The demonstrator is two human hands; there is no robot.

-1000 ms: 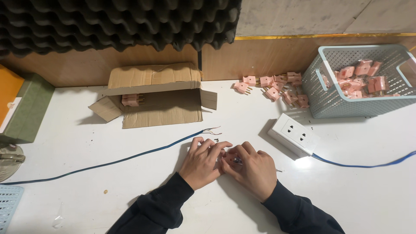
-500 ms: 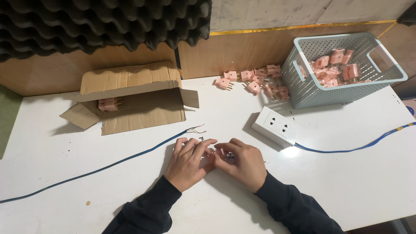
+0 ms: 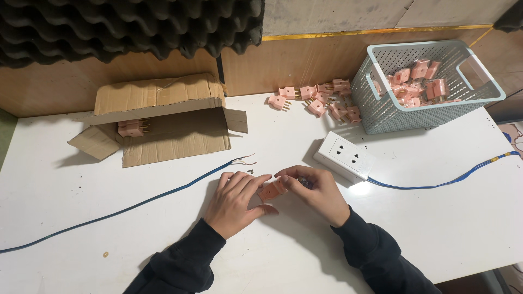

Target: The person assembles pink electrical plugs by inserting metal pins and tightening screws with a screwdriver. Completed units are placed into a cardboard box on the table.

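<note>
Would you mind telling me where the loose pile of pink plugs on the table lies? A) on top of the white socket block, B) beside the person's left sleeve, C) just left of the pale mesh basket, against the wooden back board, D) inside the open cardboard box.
C: the loose pink plugs lie on the white table between the basket and the cardboard box, near the back board.
</note>
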